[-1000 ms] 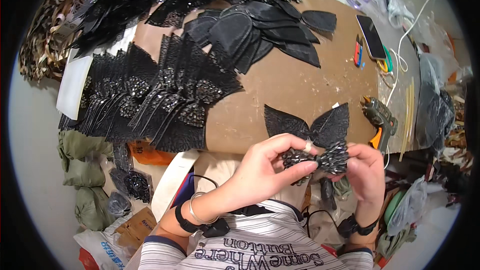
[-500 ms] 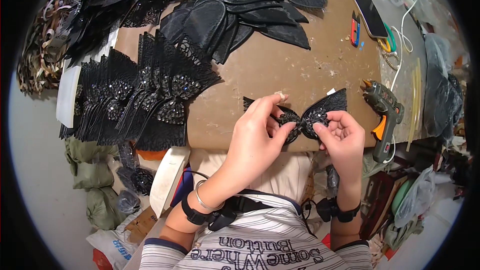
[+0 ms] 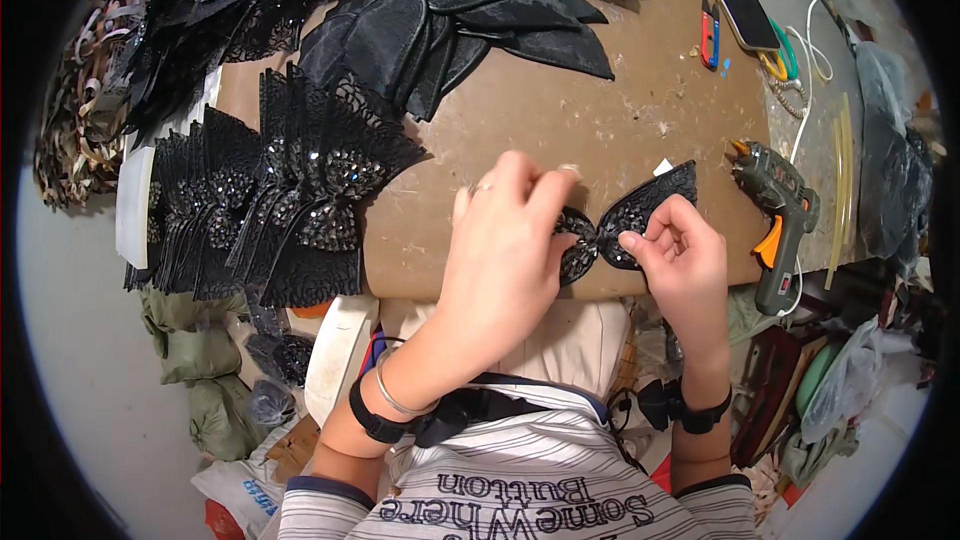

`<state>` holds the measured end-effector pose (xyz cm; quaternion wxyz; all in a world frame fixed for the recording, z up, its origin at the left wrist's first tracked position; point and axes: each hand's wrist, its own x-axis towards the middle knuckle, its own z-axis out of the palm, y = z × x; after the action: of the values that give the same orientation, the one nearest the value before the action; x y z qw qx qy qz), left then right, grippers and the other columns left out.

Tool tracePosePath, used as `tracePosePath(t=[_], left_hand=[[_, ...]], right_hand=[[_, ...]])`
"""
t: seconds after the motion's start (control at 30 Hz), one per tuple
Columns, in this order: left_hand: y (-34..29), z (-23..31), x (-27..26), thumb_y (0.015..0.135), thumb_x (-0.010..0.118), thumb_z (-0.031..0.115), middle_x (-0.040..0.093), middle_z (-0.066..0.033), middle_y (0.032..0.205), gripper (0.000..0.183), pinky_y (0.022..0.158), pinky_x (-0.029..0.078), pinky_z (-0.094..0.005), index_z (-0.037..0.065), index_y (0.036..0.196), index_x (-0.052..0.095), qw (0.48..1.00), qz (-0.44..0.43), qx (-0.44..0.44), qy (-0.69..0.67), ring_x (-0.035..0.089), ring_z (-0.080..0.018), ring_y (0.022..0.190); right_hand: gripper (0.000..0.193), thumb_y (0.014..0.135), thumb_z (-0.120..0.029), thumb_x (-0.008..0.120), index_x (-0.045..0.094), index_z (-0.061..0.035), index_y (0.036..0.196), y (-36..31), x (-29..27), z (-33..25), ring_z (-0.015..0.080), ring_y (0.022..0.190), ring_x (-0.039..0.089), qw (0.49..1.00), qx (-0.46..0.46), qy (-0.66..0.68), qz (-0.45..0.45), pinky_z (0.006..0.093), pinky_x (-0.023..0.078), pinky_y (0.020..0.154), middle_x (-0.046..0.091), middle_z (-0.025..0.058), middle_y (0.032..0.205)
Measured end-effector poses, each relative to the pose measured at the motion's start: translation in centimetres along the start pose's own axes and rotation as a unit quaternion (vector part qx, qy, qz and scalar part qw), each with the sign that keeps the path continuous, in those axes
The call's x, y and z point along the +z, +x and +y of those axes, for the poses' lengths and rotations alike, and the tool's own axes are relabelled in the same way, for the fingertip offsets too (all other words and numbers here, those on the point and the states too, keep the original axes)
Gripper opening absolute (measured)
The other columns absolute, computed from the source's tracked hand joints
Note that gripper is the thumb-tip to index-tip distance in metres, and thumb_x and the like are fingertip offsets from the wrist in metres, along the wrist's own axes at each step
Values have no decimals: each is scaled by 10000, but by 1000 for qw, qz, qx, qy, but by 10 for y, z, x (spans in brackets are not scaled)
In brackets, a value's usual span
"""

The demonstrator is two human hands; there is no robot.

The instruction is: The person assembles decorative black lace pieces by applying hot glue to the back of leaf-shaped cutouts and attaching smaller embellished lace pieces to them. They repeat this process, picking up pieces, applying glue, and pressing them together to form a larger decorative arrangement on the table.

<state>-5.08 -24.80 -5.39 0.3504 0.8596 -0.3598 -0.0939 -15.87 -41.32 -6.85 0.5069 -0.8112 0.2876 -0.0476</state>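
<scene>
A black lace bow (image 3: 648,202) with dark glittering beads at its centre lies at the near edge of the brown work surface. My left hand (image 3: 505,255) is closed over the bow's left wing, hiding most of it, with the thumb at the beaded part. My right hand (image 3: 685,258) is pinched at the right wing, its thumb tip beside the beads and its fingers curled. The right wing's pointed end rises above my right fingers. Exactly how the fingertips grip the underside is hidden.
Stacked beaded lace bows (image 3: 330,185) stand at left, and plain black leaf-shaped pieces (image 3: 440,15) lie behind them. A glue gun (image 3: 775,205) with an orange trigger rests at right. Beyond are thread snips (image 3: 710,35), a phone (image 3: 738,2), a white cable (image 3: 806,105) and yellowish glue sticks (image 3: 838,190).
My left hand has turned and shifted left, its back now covering more of the left wing. My right thumb and fingers have drawn closer together at the right wing. The view has shifted slightly.
</scene>
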Motion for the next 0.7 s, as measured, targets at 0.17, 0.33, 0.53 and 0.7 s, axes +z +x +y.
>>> tracePosePath(t=[0.17,0.33,0.53,0.7], left_hand=[[15,-4,10,736,792,72,581,-128,1020,341,860,449,-423,41,1042,644,995,-83,44,21,554,-356,988],[19,-2,16,723,820,125,602,-142,956,321,864,455,-429,47,974,636,988,-117,0,104,576,-366,958],[23,-3,-10,743,833,174,640,-133,900,328,761,484,-363,48,908,580,982,-177,-42,-51,603,-329,809],[-12,-3,-23,813,833,121,578,-9,859,345,743,470,-249,41,927,517,908,-230,-127,-328,538,-84,794]], right_hand=[[295,808,-43,739,452,-24,738,0,3,-7,111,488,380,996,-11,-83,27,300,328,480,377,61,525],[283,800,-57,779,497,-38,779,-9,7,-13,93,492,386,974,-23,-208,81,282,328,481,394,31,535],[190,902,-116,742,590,-27,831,-53,-26,22,12,616,491,989,85,100,68,174,356,527,567,-38,717],[236,920,-113,685,622,46,1082,-55,-18,20,120,816,656,926,58,359,-103,245,527,727,692,61,925]])
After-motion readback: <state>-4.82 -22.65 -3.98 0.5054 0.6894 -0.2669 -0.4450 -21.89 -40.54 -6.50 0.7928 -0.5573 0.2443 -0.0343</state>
